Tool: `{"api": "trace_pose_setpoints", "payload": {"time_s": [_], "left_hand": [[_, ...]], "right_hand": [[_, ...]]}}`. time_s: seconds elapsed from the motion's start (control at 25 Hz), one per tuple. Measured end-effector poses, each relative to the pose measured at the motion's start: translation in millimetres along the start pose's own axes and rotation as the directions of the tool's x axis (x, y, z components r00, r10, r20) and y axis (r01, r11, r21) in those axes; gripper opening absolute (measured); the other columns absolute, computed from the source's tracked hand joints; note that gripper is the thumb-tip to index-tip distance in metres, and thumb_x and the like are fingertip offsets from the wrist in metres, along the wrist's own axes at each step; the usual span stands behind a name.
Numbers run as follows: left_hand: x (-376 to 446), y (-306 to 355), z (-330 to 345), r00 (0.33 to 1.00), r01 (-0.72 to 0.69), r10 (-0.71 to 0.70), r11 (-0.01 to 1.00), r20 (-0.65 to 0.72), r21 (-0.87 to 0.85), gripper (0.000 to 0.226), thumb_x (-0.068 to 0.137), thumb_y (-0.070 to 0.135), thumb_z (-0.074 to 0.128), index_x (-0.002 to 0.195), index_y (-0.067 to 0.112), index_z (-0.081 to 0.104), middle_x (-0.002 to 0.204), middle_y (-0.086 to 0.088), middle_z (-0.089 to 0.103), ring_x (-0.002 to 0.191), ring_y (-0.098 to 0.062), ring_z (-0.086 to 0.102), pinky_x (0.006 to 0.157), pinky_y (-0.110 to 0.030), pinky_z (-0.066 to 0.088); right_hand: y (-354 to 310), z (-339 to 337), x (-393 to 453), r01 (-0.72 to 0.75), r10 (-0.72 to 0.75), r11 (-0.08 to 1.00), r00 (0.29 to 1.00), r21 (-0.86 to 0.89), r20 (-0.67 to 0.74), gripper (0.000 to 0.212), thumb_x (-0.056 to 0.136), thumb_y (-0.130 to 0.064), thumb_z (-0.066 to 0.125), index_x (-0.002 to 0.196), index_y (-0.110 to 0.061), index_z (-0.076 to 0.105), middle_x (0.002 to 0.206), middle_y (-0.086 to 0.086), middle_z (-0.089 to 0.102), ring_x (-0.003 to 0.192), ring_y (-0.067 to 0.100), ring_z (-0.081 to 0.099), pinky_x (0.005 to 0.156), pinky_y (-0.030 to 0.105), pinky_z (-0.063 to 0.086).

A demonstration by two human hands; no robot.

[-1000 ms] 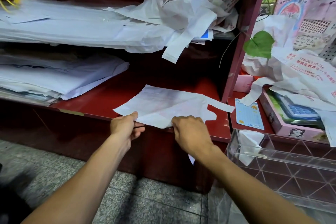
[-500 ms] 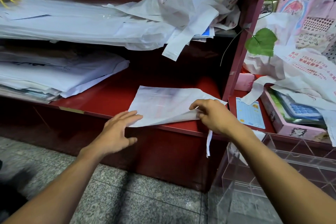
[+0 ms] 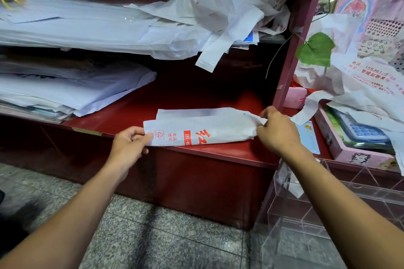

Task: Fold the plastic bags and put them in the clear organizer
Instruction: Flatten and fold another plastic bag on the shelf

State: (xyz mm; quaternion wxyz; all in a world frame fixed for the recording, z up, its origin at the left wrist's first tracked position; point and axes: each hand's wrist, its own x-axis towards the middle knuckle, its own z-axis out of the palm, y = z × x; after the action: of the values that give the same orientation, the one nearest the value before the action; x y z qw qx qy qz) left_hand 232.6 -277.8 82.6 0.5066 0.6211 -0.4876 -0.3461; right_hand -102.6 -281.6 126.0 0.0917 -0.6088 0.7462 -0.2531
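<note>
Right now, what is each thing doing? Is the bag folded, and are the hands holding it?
Bag: folded once lengthwise, flat on the red shelf, red print up.
Left hand: pinches the bag's left end.
Right hand: pinches the bag's right end.
Clear organizer: on the floor at right, one folded bag visible inside.
Bag pile: crumpled, unfolded, on the upper shelf.

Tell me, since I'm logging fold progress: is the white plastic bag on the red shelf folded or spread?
Folded: the white plastic bag lies doubled lengthwise into a narrow strip, both hands pinching its ends.
</note>
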Motion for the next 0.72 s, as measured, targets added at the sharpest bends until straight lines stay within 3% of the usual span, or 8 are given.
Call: {"api": "trace_pose_setpoints", "payload": {"time_s": [0.12,0.2,0.32,0.44,0.48,0.56,0.64,0.72], "left_hand": [[3,0,3,0.996,0.060,-0.061,0.998,-0.058,-0.027,0.021,0.088,0.006,0.069,0.092,0.021,0.054,0.072,-0.003,0.068,0.038,-0.005,0.054,0.040,-0.019,0.035],[2,3,6,0.996,0.073,-0.074,0.997,-0.055,-0.017,0.026,0.087,0.005,0.069,0.098,0.021,0.051,0.076,-0.005,0.070,0.040,-0.008,0.056,0.042,-0.021,0.036],[1,4,9,0.996,0.082,-0.082,0.997,-0.025,-0.004,0.025,0.085,0.005,0.069,0.095,0.022,0.054,0.076,-0.004,0.071,0.044,-0.011,0.058,0.045,-0.023,0.037],[2,1,6,0.999,-0.019,0.023,0.986,-0.024,0.164,0.027,0.074,0.008,0.072,0.091,0.026,0.063,0.088,-0.002,0.067,0.071,-0.020,0.061,0.065,-0.032,0.047],[2,-1,4,0.995,-0.094,0.098,0.937,0.003,0.336,0.035,0.070,0.008,0.072,0.097,0.030,0.065,0.103,0.001,0.064,0.089,-0.021,0.058,0.078,-0.035,0.047],[-2,-4,2,0.961,-0.276,0.196,0.743,0.196,0.610,0.060,0.068,0.007,0.074,0.121,0.033,0.063,0.137,0.009,0.047,0.125,-0.021,0.041,0.103,-0.038,0.036],[-4,-6,3,0.917,-0.387,0.191,0.633,0.350,0.671,0.070,0.072,0.008,0.076,0.135,0.033,0.056,0.150,0.014,0.039,0.140,-0.016,0.029,0.112,-0.039,0.026],[1,-13,2,0.893,-0.446,0.256,0.611,0.369,0.654,0.060,0.078,0.010,0.076,0.132,0.030,0.060,0.142,0.011,0.052,0.133,-0.016,0.039,0.110,-0.041,0.032]], "right_hand": [[-4,3,-8,-0.002,-0.041,0.978,0.978,-0.207,-0.205,0.038,0.082,-0.014,0.060,0.118,-0.013,0.048,0.111,0.012,0.059,0.105,0.038,0.053,0.088,0.046,0.039],[-11,9,-14,0.063,-0.186,0.936,0.925,-0.347,-0.332,0.040,0.079,-0.013,0.062,0.117,-0.013,0.051,0.113,0.012,0.053,0.101,0.037,0.049,0.085,0.047,0.036],[-23,17,-21,0.227,-0.433,0.842,0.825,-0.489,-0.363,0.041,0.070,-0.012,0.060,0.111,-0.014,0.056,0.109,0.010,0.053,0.095,0.035,0.049,0.078,0.045,0.034],[-34,21,-25,0.489,-0.579,0.756,0.809,-0.436,-0.097,0.039,0.079,-0.021,0.058,0.118,-0.016,0.059,0.119,0.005,0.058,0.105,0.032,0.052,0.084,0.042,0.035],[-34,24,-26,0.537,-0.549,0.770,0.833,-0.345,0.072,0.042,0.087,-0.029,0.056,0.127,-0.018,0.056,0.131,0.004,0.055,0.116,0.030,0.050,0.093,0.041,0.036],[-29,30,-28,0.517,-0.424,0.824,0.834,-0.231,0.352,0.059,0.094,-0.048,0.052,0.146,-0.023,0.040,0.154,0.003,0.037,0.138,0.027,0.036,0.111,0.043,0.029],[-22,36,-29,0.499,-0.359,0.829,0.822,-0.253,0.443,0.074,0.091,-0.058,0.053,0.152,-0.024,0.028,0.161,0.002,0.025,0.146,0.025,0.026,0.118,0.045,0.020],[-17,38,-29,0.506,-0.374,0.812,0.833,-0.290,0.408,0.079,0.087,-0.062,0.057,0.150,-0.025,0.029,0.157,0.001,0.032,0.143,0.025,0.031,0.119,0.046,0.016]]}}
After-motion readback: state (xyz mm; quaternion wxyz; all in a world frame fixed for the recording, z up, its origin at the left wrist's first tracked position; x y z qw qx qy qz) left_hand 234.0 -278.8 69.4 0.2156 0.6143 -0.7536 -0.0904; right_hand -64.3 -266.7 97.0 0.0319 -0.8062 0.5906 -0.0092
